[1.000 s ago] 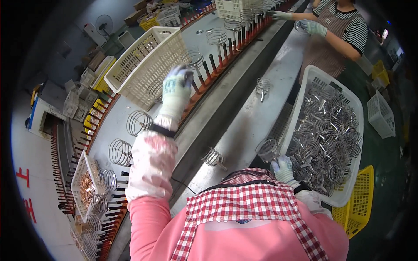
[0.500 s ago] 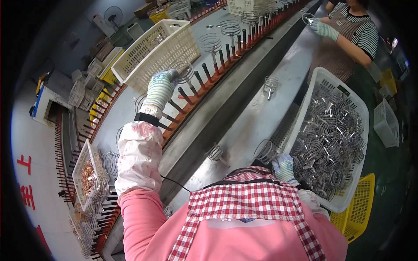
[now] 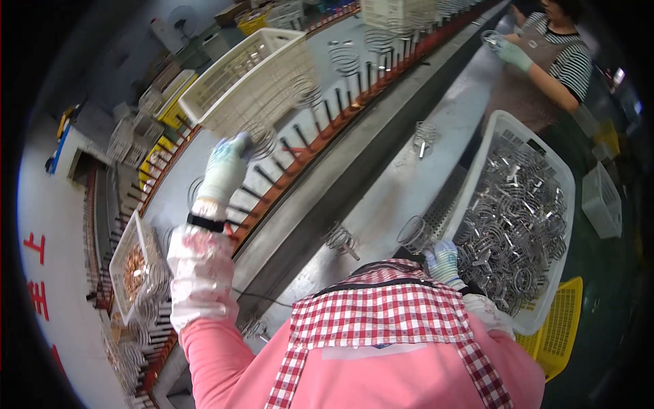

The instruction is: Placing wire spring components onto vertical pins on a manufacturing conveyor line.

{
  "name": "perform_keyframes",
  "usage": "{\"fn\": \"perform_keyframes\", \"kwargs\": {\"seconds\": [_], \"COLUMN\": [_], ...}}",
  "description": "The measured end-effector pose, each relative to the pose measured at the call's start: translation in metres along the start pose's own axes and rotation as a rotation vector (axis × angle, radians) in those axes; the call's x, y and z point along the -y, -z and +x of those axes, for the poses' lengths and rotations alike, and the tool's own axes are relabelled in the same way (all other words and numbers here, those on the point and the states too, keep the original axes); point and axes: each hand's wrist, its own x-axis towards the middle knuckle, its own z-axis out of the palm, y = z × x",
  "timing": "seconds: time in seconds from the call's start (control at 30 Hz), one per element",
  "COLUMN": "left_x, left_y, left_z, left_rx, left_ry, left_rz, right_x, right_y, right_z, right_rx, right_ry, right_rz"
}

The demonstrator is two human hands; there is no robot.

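Note:
My left hand (image 3: 228,165), in a striped glove, reaches out over the belt with its fingers closed on a wire coil (image 3: 261,140) beside the row of upright dark pegs. Motion smears the fingertips. Close to my chest, my right hand (image 3: 444,262), gloved too, is at the near edge of a white crate (image 3: 567,235). It grips another wire coil (image 3: 413,234), a ringed piece held over the metal ledge; part of the grip is hidden. Tangled silvery coils (image 3: 514,218) fill the crate.
Loose coils (image 3: 340,238) (image 3: 424,138) lie on the metal ledge (image 3: 381,191). A cream basket (image 3: 255,88) stands on the belt's far side. Further coils (image 3: 346,60) stand along the pegs. A yellow basket (image 3: 560,334) is low right; a co-worker (image 3: 545,61) holds a coil at upper right.
My left hand has moved down and left with its coil, and the coils along the pegs have shifted the same way. My right hand and its coil stay nearly in place.

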Motion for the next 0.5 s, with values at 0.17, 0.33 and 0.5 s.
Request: {"fn": "perform_keyframes", "kwargs": {"seconds": [0.17,0.33,0.5], "left_x": [-0.030,-0.063,-0.063], "left_y": [-0.011,-0.084,-0.132], "left_z": [-0.049,-0.117,-0.129], "left_rx": [-0.299,-0.104,-0.024], "left_ry": [-0.031,-0.201,-0.029], "left_rz": [-0.106,-0.239,-0.101], "right_x": [0.018,0.013,0.012], "right_y": [0.020,0.011,0.019], "right_z": [0.011,0.005,-0.001], "right_rx": [0.066,-0.041,-0.086], "right_ry": [-0.010,0.007,-0.002], "right_rz": [-0.038,0.044,0.024]}}
